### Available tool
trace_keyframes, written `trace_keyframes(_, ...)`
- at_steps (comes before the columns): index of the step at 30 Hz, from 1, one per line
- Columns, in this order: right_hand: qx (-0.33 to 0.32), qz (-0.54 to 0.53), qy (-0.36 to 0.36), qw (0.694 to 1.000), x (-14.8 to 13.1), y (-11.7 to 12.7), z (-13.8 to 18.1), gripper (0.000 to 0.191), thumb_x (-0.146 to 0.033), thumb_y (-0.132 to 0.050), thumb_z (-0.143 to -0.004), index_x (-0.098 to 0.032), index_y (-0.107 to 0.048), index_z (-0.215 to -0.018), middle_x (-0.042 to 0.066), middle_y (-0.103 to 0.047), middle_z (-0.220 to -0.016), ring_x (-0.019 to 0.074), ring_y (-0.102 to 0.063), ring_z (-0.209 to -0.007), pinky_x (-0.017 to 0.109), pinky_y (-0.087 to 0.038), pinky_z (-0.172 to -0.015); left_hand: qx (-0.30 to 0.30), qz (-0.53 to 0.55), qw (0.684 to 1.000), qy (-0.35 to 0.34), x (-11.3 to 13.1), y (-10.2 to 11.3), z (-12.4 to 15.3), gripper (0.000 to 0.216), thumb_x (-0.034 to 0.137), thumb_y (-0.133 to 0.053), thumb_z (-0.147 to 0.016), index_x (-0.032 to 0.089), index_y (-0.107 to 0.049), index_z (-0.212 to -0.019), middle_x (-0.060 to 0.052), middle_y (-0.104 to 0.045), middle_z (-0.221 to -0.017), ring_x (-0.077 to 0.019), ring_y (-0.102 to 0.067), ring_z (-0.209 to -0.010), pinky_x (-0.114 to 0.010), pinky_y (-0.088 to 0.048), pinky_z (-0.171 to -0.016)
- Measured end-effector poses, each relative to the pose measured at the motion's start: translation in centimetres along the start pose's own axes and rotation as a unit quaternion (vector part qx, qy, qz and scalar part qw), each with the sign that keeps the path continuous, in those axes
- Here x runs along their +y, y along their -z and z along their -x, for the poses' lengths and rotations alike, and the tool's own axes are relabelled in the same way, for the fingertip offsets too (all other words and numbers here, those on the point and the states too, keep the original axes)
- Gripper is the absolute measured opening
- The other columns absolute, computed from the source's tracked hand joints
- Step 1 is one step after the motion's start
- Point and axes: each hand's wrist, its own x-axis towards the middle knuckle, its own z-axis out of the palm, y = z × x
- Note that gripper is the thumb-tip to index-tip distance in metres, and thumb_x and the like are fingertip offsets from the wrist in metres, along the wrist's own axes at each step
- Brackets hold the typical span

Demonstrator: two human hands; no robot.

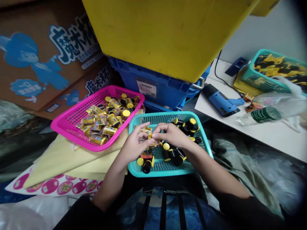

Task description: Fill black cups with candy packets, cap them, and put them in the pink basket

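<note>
My left hand [136, 142] and my right hand [171, 135] meet over a teal plastic basket [168, 172]. Both sets of fingers close on a small yellow-capped bottle [155, 142] with a colourful printed sleeve, partly hidden by the fingers. In the right half of the basket lie several black bottles [177, 155] with yellow caps. Below my left hand are a few more pieces, including a black bottle [147, 166]. To the left, a pink basket [105, 147] holds many small bottles [103, 119] in yellow printed sleeves.
A blue crate [153, 86] under a yellow bin [163, 35] stands directly ahead. Cardboard boxes [48, 80] rise at left. On the white table [275, 137] are a blue heat gun [223, 101], a clear plastic bottle [266, 115] and another teal basket [263, 78]. Yellowish sheets [59, 159] lie beneath the pink basket.
</note>
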Motion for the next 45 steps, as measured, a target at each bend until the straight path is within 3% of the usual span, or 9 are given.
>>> trace_keyframes(5, 0.039, -0.030, -0.023, 0.999, 0.1, 0.0, 0.0, 0.038, -0.052, -0.064, -0.075, -0.016, -0.058, -0.067, 0.000, -0.062, -0.069, 0.0124, -0.056, -0.067, 0.028, -0.043, -0.069, 0.062, 0.077, 0.995, -0.024, -1.1, -0.6, -0.6, 0.048, 0.020, -0.074, -0.065, 0.019, -0.056, -0.109, 0.003, -0.066, -0.072, -0.0116, -0.064, -0.070, -0.025, -0.052, -0.070)
trace_keyframes(8, 0.043, 0.112, -0.033, 0.992, 0.8, 0.7, 0.4, 0.045, -0.057, -0.041, -0.088, -0.017, -0.061, -0.080, 0.004, -0.064, -0.079, 0.0164, -0.058, -0.076, 0.031, -0.044, -0.073, 0.134, 0.103, 0.985, -0.035, -1.8, -0.2, -0.8, 0.029, 0.027, -0.075, -0.067, 0.017, -0.062, -0.090, 0.001, -0.068, -0.072, -0.0116, -0.063, -0.063, -0.025, -0.053, -0.062)
trace_keyframes(12, 0.006, 0.456, -0.107, 0.884, 3.6, -0.3, 0.7, 0.037, -0.048, -0.053, -0.085, -0.014, -0.063, -0.097, 0.015, -0.064, -0.099, 0.0284, -0.055, -0.099, 0.039, -0.045, -0.083, 0.192, 0.105, 0.975, -0.034, -2.1, 0.5, -0.8, 0.026, 0.032, -0.077, -0.065, 0.016, -0.071, -0.084, -0.005, -0.073, -0.086, -0.0130, -0.066, -0.068, -0.027, -0.055, -0.066)
trace_keyframes(16, -0.056, 0.556, -0.126, 0.819, 6.1, -3.2, 0.2, 0.035, -0.023, -0.065, -0.077, -0.013, -0.061, -0.110, 0.019, -0.059, -0.113, 0.0322, -0.054, -0.107, 0.040, -0.048, -0.083, 0.183, 0.119, 0.976, -0.019, -2.4, 0.6, -0.8, 0.029, 0.033, -0.079, -0.063, 0.017, -0.075, -0.086, -0.006, -0.075, -0.091, -0.0176, -0.068, -0.082, -0.031, -0.055, -0.079)
trace_keyframes(19, -0.038, 0.548, -0.141, 0.823, 6.5, -3.9, -0.3, 0.030, -0.011, -0.059, -0.078, -0.009, -0.061, -0.108, 0.021, -0.061, -0.105, 0.0298, -0.061, -0.094, 0.037, -0.050, -0.073, 0.165, 0.153, 0.974, -0.006, -2.7, 0.7, -0.8, 0.031, 0.034, -0.080, -0.061, 0.017, -0.075, -0.087, -0.008, -0.075, -0.095, -0.0191, -0.069, -0.082, -0.032, -0.057, -0.075)
trace_keyframes(23, 0.024, 0.493, -0.094, 0.865, 5.1, -1.6, -0.4, 0.032, -0.031, -0.061, -0.082, -0.012, -0.063, -0.106, 0.016, -0.059, -0.106, 0.0248, -0.062, -0.094, 0.036, -0.050, -0.079, 0.160, 0.175, 0.971, 0.009, -3.0, 1.3, -0.6, 0.036, 0.036, -0.080, -0.060, 0.017, -0.075, -0.090, -0.009, -0.074, -0.099, -0.0191, -0.069, -0.077, -0.032, -0.059, -0.066)
trace_keyframes(27, 0.139, 0.145, -0.001, 0.980, 2.5, 1.2, 0.4, 0.037, -0.044, -0.062, -0.079, -0.016, -0.064, -0.103, 0.009, -0.062, -0.096, 0.0188, -0.060, -0.086, 0.035, -0.049, -0.077, 0.144, 0.137, 0.980, 0.018, -3.1, 1.5, -0.5, 0.036, 0.037, -0.079, -0.063, 0.016, -0.075, -0.092, -0.010, -0.074, -0.100, -0.0196, -0.069, -0.078, -0.031, -0.059, -0.066)
trace_keyframes(32, 0.103, -0.164, 0.023, 0.981, -0.1, 1.8, 1.6, 0.035, -0.038, -0.066, -0.077, -0.019, -0.060, -0.106, 0.002, -0.063, -0.084, 0.0114, -0.059, -0.069, 0.028, -0.051, -0.068, 0.122, 0.091, 0.988, 0.005, -3.3, 1.3, -0.5, 0.037, 0.039, -0.077, -0.065, 0.017, -0.074, -0.095, -0.008, -0.074, -0.098, -0.0202, -0.069, -0.080, -0.033, -0.060, -0.070)
trace_keyframes(45, 0.018, -0.119, -0.005, 0.993, 0.5, 1.9, 1.6, 0.029, -0.033, -0.072, -0.074, -0.019, -0.066, -0.099, 0.000, -0.065, -0.080, 0.0095, -0.059, -0.067, 0.025, -0.050, -0.066, 0.058, 0.124, 0.991, -0.001, -3.1, 1.3, -0.3, 0.041, 0.046, -0.070, -0.072, 0.017, -0.072, -0.102, -0.011, -0.069, -0.113, -0.0269, -0.065, -0.101, -0.038, -0.059, -0.077)
